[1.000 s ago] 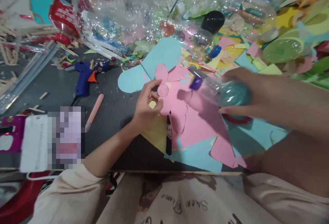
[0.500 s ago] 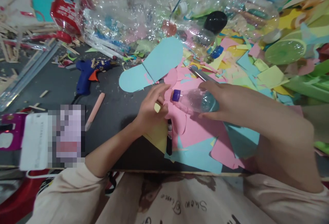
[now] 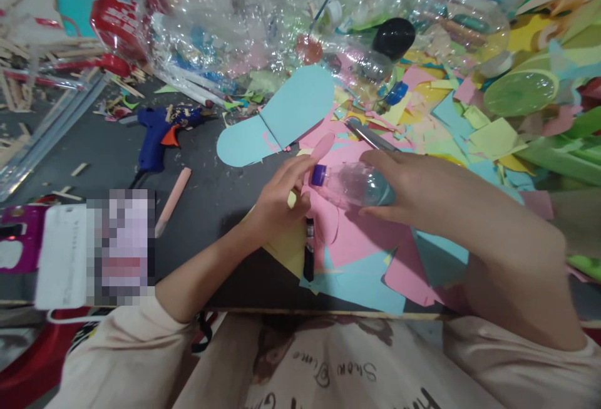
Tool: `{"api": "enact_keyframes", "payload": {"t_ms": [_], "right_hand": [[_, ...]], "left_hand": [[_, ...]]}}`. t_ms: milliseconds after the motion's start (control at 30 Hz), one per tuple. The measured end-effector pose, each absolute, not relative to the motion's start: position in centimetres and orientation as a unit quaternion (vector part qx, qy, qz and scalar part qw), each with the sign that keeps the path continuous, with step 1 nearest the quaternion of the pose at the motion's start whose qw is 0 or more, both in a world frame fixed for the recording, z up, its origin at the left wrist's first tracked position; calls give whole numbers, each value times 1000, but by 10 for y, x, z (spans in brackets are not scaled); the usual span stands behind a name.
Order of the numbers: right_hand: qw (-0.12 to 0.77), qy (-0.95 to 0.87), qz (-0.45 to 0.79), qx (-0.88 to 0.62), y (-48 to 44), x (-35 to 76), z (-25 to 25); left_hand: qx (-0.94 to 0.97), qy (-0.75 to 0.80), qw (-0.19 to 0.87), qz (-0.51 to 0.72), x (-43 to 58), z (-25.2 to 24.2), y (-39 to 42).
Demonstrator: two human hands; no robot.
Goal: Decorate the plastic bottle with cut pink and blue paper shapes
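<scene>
The clear bottle [image 3: 355, 185] is tipped on its side, with its purple cap [image 3: 318, 175] pointing at the left hand [image 3: 282, 195]. The right hand [image 3: 401, 186] has its fingers wrapped around the fat, bluish bottom end of the bottle. The left hand is at the cap end of the bottle. Its fingers are curled up and pinch a pink paper shape [image 3: 323, 144] with round edges. This paper is right by the cap, and one rounded part of it pokes out past the far side of the bottle. I cannot tell if the cap and the paper are pressed together.

A big pink sheet [image 3: 366, 240] lies under the bottle. On the near side of the bottle there are a light blue sheet [image 3: 357, 290], a thin black thing [image 3: 308, 258] and, a bit to the left, a yellow paper [image 3: 287, 249]. Past the bottle is a blue paper [image 3: 303, 99] shaped like a shoe sole, and a shiny metal tool [image 3: 369, 134] lies just past the bottle too.

Well to the left of the bottle, on the dark table [image 3: 206, 193], are a blue glue gun [image 3: 153, 143] with an orange trigger and a pink stick [image 3: 174, 199]. Far behind the bottle is a big heap of shiny clear plastic [image 3: 263, 14]. Behind the bottle to the right are paper scraps [image 3: 498, 136] and a green cup [image 3: 521, 93].
</scene>
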State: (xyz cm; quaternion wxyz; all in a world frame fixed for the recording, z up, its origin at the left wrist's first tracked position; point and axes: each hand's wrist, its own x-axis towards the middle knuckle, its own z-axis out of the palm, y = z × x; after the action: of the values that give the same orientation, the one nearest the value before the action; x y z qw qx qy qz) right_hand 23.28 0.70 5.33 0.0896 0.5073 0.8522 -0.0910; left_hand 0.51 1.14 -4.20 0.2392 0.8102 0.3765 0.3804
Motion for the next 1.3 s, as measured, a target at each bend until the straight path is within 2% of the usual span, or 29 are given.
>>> {"api": "enact_keyframes", "payload": {"t_ms": [600, 833, 1300], "right_hand": [[102, 844, -88, 518, 4, 221, 61], [74, 820, -130, 553, 13, 228, 59], [70, 826, -126, 544, 12, 223, 61]], "left_hand": [[805, 354, 268, 393, 3, -44, 12], [688, 397, 380, 474, 0, -48, 13], [778, 340, 325, 418, -6, -40, 15]]}}
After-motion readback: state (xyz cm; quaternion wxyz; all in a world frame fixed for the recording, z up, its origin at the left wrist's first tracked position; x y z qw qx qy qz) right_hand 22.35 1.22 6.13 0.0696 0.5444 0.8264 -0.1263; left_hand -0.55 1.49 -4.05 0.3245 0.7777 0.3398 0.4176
